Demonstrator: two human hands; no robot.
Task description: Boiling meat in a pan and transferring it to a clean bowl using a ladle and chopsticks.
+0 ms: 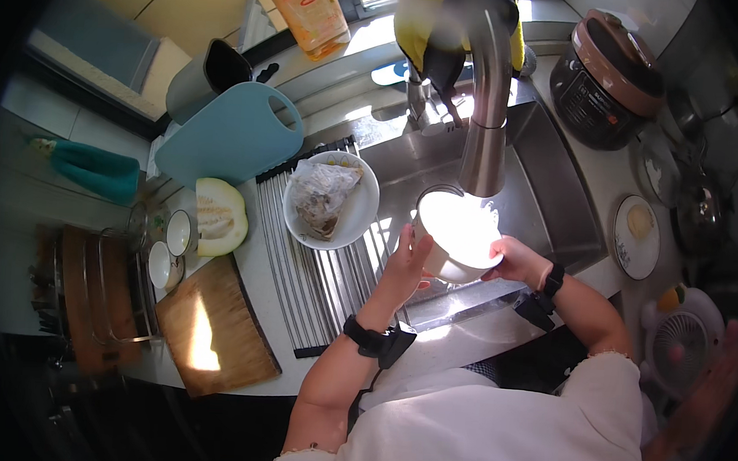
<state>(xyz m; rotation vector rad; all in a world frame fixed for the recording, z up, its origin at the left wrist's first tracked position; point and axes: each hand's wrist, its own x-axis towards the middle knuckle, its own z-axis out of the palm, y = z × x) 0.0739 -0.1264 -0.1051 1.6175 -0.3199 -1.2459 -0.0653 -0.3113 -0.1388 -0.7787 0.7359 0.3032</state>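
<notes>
A white bowl (460,239), glaring in the sunlight, is held over the steel sink (540,171), just below the end of the metal faucet (485,149). My left hand (408,268) grips its left side, with the thumb and fingers against the wall. On the right, my right hand (516,262) pinches the rim. The glare hides what is inside the bowl. Left of the sink, a white plate (363,220) with food in a clear plastic bag (327,196) rests on a roll-up drying rack (301,302).
A wooden cutting board (217,329), a cut melon (221,218), small bowls (180,235) and a blue cutting board (235,133) are at left. At right are a rice cooker (606,86), a plate with a round item (637,250) and a small fan (682,338).
</notes>
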